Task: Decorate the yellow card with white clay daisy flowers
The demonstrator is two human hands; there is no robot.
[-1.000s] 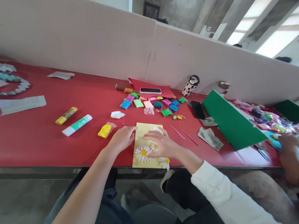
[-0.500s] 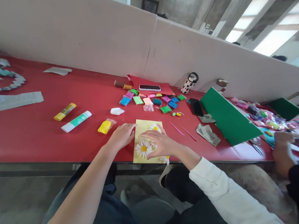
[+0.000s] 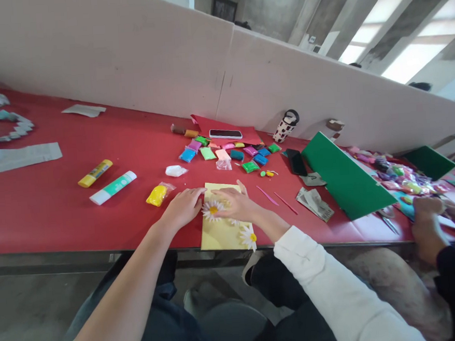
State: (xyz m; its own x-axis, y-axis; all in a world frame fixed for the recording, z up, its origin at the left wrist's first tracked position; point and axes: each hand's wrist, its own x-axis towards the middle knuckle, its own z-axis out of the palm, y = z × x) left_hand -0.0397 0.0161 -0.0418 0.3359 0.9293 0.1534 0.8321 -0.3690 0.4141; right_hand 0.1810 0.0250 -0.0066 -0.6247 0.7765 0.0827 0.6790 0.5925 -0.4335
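Observation:
A pale yellow card lies flat near the front edge of the red table. A white paper daisy with a yellow centre sits on the card between my hands, and a second daisy overhangs its lower right corner. My left hand rests palm down, its fingertips at the card's left edge beside the daisy. My right hand lies flat across the upper card. A small daisy shows just below it, partly hidden. Neither hand grips anything I can see.
Several packets of coloured modelling clay lie beyond the card, next to a phone on red paper. Glue sticks stand left. A green board lies right, where a co-worker's hands work.
The large daisy has moved up the card, from its lower part to between my hands. My right hand has shifted left and up, and the view has tilted slightly.

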